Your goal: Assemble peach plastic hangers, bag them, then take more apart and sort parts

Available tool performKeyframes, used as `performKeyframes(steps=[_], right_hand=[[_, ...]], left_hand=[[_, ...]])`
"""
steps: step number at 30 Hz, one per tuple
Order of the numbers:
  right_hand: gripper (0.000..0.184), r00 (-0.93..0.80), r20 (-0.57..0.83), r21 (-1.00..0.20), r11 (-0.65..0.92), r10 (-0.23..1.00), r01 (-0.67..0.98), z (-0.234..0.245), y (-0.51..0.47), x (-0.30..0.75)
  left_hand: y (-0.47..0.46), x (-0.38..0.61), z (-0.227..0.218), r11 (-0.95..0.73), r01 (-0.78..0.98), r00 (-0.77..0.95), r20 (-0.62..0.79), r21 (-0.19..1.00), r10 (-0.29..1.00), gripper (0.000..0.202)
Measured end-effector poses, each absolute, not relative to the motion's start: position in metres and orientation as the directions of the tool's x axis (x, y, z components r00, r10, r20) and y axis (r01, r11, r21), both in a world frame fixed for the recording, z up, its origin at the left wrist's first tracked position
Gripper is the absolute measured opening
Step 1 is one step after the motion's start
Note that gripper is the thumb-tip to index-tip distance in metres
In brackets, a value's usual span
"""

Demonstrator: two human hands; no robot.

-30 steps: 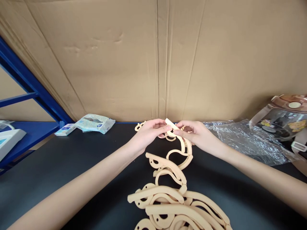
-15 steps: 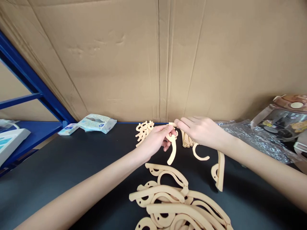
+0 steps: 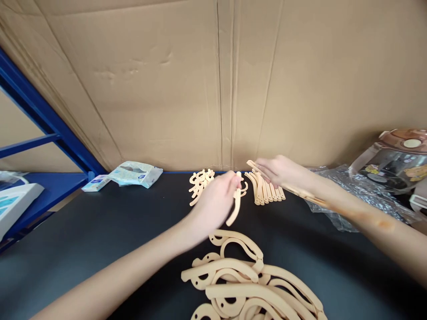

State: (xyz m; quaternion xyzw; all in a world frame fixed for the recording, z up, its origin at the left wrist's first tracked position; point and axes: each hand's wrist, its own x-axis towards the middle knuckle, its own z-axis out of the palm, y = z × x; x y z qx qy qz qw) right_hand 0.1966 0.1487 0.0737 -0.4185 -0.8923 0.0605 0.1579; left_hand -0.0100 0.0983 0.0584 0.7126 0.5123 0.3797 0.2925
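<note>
My left hand (image 3: 218,195), closed in a pinch, holds a small curved beige hanger piece (image 3: 234,212) that points downward over the black table. To its right, my right hand (image 3: 275,171) is closed on a beige folding hanger (image 3: 303,193), seen nearly edge-on. One end sticks out beyond the fingers and the rest runs back along the wrist. Below that hand lies a row of slim beige hanger arms (image 3: 267,193) side by side. A cluster of small beige hooked pieces (image 3: 201,182) sits left of my left hand. Nearest me is a heap of folded beige hangers (image 3: 247,284).
A tall cardboard wall (image 3: 150,89) closes off the back of the black table (image 3: 83,249). Tissue packs (image 3: 135,173) lie at back left, by a blue metal frame (image 3: 66,138). Crinkled clear plastic (image 3: 343,195) and a transparent bag (image 3: 387,164) are at right.
The hanger in my right hand has swung up from hanging below to lying nearly edge-on along my wrist, uncovering the row of arms. The small piece in my left hand has turned and shifted slightly left.
</note>
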Motion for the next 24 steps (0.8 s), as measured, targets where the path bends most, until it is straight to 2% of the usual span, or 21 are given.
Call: performKeyframes(steps=[3, 6, 9, 11, 13, 15, 16, 17, 18, 20, 22, 24], right_hand=[[0.033, -0.533, 0.245, -0.452, 0.581, 0.81, 0.677, 0.079, 0.154, 0.206], [0.03, -0.42, 0.287, -0.647, 0.497, 0.861, 0.578, 0.084, 0.155, 0.211], [0.019, -0.215, 0.319, -0.882, 0.373, 0.923, 0.289, 0.09, 0.156, 0.211], [0.009, -0.094, 0.331, -0.936, 0.339, 0.939, 0.088, 0.094, 0.156, 0.211], [0.006, -0.021, 0.362, -0.932, 0.361, 0.932, -0.038, 0.095, 0.154, 0.21], [0.009, 0.021, 0.381, -0.913, 0.38, 0.924, -0.152, 0.094, 0.153, 0.208], [0.01, 0.029, 0.389, -0.903, 0.387, 0.921, -0.186, 0.091, 0.152, 0.206], [0.011, 0.034, 0.4, -0.896, 0.399, 0.916, -0.196, 0.088, 0.152, 0.205], [0.012, 0.039, 0.416, -0.892, 0.416, 0.909, -0.178, 0.084, 0.152, 0.204], [0.015, 0.042, 0.447, -0.89, 0.449, 0.894, -0.076, 0.078, 0.153, 0.202], [0.017, 0.019, 0.504, -0.858, 0.497, 0.864, 0.133, 0.074, 0.153, 0.202], [0.014, -0.07, 0.569, -0.714, 0.535, 0.819, 0.452, 0.074, 0.152, 0.203]], left_hand=[[0.133, -0.04, 0.06, -0.221, 0.552, 0.155, 0.162, 0.804, 0.975, 0.031], [0.168, -0.07, 0.047, -0.139, 0.57, 0.036, 0.145, 0.81, 0.989, 0.029], [0.18, -0.081, 0.033, -0.081, 0.556, -0.087, 0.155, 0.827, 0.984, 0.027], [0.174, -0.074, 0.031, -0.103, 0.517, -0.115, 0.188, 0.85, 0.976, 0.036], [0.16, -0.058, 0.037, -0.151, 0.453, -0.063, 0.2, 0.879, 0.978, 0.043], [0.144, -0.039, 0.046, -0.151, 0.339, 0.08, 0.132, 0.929, 0.988, 0.059], [0.137, -0.031, 0.051, -0.102, 0.242, 0.192, 0.055, 0.965, 0.98, 0.07], [0.13, -0.024, 0.055, 0.041, 0.064, 0.344, -0.061, 0.997, 0.937, 0.077], [0.124, -0.018, 0.058, 0.171, -0.068, 0.451, -0.122, 0.983, 0.884, 0.074], [0.116, -0.013, 0.06, 0.333, -0.258, 0.55, -0.145, 0.907, 0.822, 0.049], [0.113, -0.014, 0.06, 0.328, -0.35, 0.527, -0.105, 0.877, 0.843, 0.03], [0.113, -0.017, 0.059, 0.288, -0.385, 0.504, -0.062, 0.877, 0.861, 0.03]])
